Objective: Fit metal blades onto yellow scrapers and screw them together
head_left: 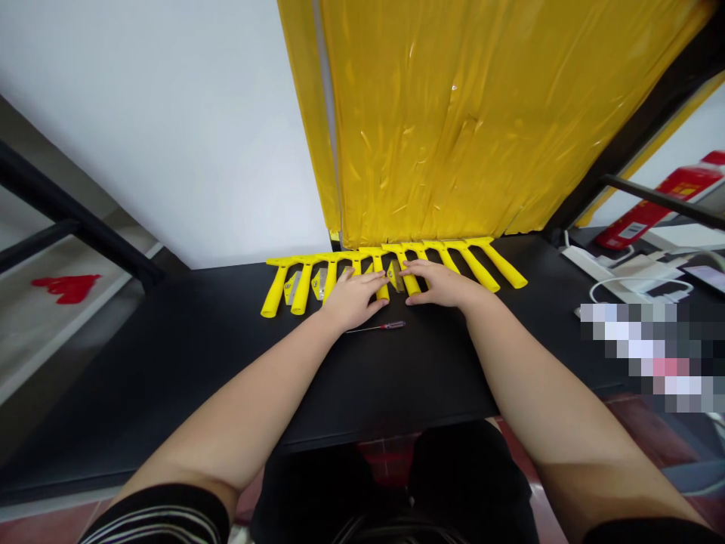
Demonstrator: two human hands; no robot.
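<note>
The left grip (354, 298) and right grip (439, 284) are both open, fingers spread and not clamped. Each rests palm-down on a fanned row of yellow scrapers (485, 264) on the desk (430, 378). The row runs beneath both grips and extends past each to the side, with the handles pointing toward the person. A screwdriver (385, 326) lies just on the near side of the left grip — long axis across the desk, closer to the left grip than the right.
</note>
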